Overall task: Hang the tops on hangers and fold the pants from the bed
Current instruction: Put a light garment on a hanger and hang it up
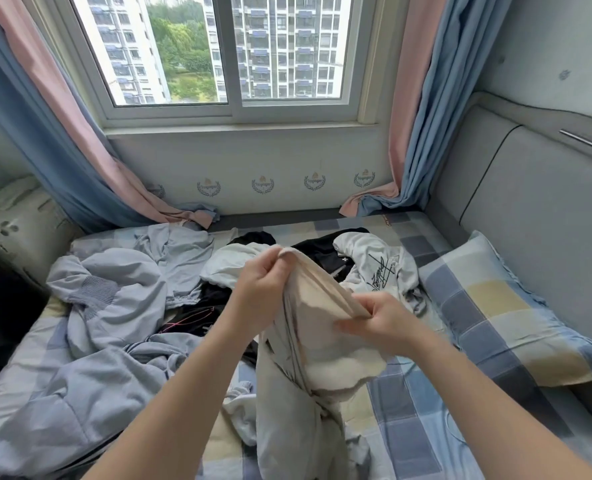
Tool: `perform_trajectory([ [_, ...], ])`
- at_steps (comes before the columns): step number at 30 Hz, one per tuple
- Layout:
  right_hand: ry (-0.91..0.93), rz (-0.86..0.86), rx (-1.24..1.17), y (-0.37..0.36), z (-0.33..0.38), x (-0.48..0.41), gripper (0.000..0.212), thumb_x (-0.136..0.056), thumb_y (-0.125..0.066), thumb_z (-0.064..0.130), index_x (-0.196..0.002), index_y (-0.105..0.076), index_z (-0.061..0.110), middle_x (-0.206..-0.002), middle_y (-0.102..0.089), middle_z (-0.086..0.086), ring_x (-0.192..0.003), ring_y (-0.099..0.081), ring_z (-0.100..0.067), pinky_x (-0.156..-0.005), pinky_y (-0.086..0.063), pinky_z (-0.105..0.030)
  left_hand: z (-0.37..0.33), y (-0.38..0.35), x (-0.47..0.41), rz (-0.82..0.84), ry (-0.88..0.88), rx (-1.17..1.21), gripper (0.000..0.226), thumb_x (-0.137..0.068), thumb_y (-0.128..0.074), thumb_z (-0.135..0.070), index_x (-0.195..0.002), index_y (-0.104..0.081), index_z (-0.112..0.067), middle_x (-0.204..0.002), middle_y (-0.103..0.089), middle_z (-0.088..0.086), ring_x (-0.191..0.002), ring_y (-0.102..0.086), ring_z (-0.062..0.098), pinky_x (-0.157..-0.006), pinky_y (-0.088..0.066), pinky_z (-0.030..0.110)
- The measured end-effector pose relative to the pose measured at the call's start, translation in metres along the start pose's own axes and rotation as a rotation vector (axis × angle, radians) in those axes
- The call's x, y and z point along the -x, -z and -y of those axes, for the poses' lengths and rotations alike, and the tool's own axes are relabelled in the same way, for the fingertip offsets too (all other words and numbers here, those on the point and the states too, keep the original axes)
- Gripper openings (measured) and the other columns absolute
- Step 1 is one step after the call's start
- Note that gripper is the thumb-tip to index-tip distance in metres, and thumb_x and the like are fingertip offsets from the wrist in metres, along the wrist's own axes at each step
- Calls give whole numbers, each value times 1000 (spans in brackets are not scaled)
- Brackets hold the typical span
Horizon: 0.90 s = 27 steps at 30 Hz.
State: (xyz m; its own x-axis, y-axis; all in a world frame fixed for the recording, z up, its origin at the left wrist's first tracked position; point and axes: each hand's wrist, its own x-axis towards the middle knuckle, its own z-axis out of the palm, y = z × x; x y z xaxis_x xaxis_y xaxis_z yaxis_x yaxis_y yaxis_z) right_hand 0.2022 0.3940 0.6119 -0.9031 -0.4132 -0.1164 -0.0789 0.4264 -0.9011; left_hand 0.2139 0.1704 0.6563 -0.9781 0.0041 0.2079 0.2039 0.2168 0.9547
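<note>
The fingers (276,263) of the left hand (261,284) pinch the top edge of one beige cotton garment (317,341), while the right hand (382,322) grips the same edge lower down, fingers closed on the cloth. Both hands lift the garment above the bed with a blue, yellow and white checked sheet (422,424), its lower part trailing on the sheet. Behind it lie one white top with black script lettering (374,261) and black clothing (318,251). A crumpled pale blue quilt (107,306) lies left, one checked pillow (502,306) right. Two pink-and-blue curtains (55,109) frame one window (225,53).
</note>
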Motion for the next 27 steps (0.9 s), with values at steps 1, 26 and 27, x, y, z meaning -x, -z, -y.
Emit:
perform_trajectory([
  [1, -46, 10, -8, -4, -10, 2, 14, -74, -77, 33, -71, -70, 21, -64, -60, 10, -61, -54, -10, -59, -44, -25, -2, 3, -2, -15, -7, 35, 34, -106, -47, -16, -78, -50, 2, -70, -40, 6, -65, -36, 18, -61, -30, 33],
  [26, 153, -297, -164, 19, 69, 16, 26, -93, -70, 32, -74, -74, 15, -66, -63, -1, -63, -56, -12, -61, -45, -26, 13, -32, 12, 283, 63, -33, 25, -102, -55, -13, -92, -60, 9, -80, -50, 9, -75, -45, 17, -72, -36, 35],
  [27, 122, -288, -197, 21, 66, 17, 28, -93, -69, 36, -81, -74, 11, -71, -64, -5, -66, -58, -16, -62, -48, -30, 8, -30, 10, 233, 83, 20, 27, -104, -52, -13, -93, -62, 10, -81, -50, 10, -76, -45, 18, -72, -36, 36],
])
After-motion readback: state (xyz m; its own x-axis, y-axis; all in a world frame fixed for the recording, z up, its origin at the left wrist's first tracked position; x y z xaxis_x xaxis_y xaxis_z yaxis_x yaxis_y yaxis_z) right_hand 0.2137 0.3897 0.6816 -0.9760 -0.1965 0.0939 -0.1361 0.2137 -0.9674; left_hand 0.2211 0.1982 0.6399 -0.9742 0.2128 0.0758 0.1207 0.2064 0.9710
